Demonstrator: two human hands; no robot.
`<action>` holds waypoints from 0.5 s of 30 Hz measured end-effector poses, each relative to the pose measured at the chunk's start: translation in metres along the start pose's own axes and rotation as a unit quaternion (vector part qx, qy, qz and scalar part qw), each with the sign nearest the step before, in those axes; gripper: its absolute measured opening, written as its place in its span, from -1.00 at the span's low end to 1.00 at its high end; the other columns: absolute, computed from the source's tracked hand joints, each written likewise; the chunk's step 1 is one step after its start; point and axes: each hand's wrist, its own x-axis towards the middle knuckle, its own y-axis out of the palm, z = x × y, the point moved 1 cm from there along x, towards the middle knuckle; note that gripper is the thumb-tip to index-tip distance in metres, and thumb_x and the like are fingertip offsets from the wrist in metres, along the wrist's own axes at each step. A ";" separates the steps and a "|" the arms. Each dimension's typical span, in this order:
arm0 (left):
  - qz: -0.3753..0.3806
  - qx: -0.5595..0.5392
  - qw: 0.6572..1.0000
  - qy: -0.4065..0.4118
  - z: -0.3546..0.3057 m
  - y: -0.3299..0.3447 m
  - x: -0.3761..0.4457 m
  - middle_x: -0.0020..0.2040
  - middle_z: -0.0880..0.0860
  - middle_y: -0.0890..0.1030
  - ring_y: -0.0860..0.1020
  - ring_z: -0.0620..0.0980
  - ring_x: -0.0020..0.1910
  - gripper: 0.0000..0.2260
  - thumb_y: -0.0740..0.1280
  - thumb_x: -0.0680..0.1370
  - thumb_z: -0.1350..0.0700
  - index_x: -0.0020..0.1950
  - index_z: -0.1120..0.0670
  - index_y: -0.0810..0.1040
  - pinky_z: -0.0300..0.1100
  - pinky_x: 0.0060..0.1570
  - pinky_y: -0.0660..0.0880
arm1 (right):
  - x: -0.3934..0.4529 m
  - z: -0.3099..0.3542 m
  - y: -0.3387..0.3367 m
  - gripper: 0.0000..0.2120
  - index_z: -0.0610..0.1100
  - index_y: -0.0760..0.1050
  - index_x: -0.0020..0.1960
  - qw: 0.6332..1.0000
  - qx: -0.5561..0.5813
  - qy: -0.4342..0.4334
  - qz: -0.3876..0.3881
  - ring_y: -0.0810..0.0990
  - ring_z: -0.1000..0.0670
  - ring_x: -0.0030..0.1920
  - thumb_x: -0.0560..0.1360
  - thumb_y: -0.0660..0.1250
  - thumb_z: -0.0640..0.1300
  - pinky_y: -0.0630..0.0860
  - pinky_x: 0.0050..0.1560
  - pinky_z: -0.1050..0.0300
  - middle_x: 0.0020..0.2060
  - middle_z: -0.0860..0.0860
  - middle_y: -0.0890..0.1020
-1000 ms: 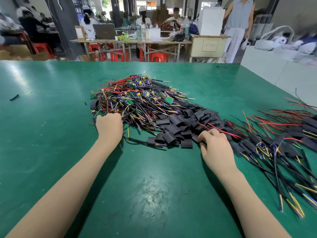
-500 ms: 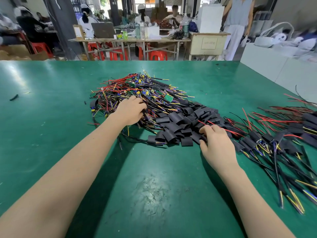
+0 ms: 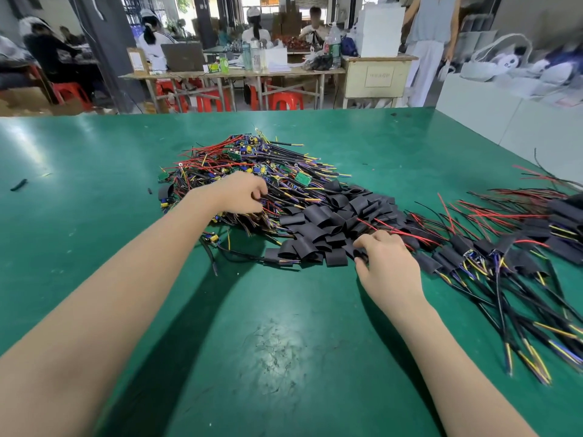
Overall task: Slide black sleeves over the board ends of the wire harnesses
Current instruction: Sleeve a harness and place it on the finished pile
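Reaching deeper, the left hand [image 3: 241, 193] has moved up from the pile's near edge onto the unsleeved wire harnesses [image 3: 252, 171].
Its fingers curl into the wires, apparently picking one; the right hand [image 3: 383, 261] pinches a black sleeve [image 3: 359, 253] at the loose sleeve heap [image 3: 325, 222], finished harnesses [image 3: 492, 257] lying right, so pairing comes next.

Single head-worn wide-angle view, set above the near edge of the green tabletop [image 3: 79, 216], facing forward and down. Both forearms enter from the near edge, close to the lens. Far edge crosses the upper third; background workbenches [image 3: 233, 74] beyond. Right edge visible; straight lines bow near the borders.
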 end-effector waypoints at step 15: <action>-0.101 0.420 0.902 0.006 -0.003 0.007 0.015 0.16 0.00 0.54 0.38 0.05 0.23 -0.80 0.26 0.62 0.07 0.22 0.05 0.55 -0.10 0.15 0.30 | 0.001 0.001 -0.005 -0.91 -0.15 0.46 -0.01 0.999 0.042 -0.007 0.000 0.50 -0.16 0.01 0.49 0.29 -0.22 0.44 -0.10 0.03 -0.03 -0.06 0.54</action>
